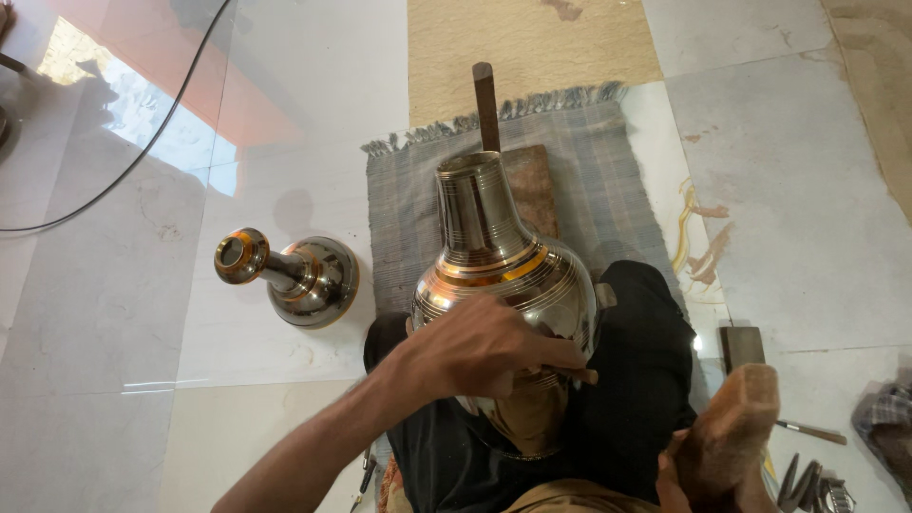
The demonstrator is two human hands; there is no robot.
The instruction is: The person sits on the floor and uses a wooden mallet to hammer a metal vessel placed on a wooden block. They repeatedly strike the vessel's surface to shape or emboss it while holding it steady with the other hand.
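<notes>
Polished metal vase (pixel 499 256) rests on our lap over a fringed grey mat (pixel 589 180), our left hand (pixel 480 347) clamped on a thin tool (pixel 575 373) against its belly, our right hand (pixel 727 442) gripping a wooden mallet (pixel 736 418), a matching vessel (pixel 294 275) lying nearby

- The large round-bellied metal vase (pixel 503 271) is polished to a mirror gloss, silver with copper-coloured bands and fine engraved rings.
- The smaller silver metal flask-shaped piece (pixel 294 275) is equally shiny, with a brass-toned rim.
- The grey woven cloth mat (pixel 594 180) is matt, ribbed and fringed.
- The brown wooden block (pixel 532 185) looks dull and rough.
- The pale stone floor (pixel 123 313) is smooth and reflective.
</notes>
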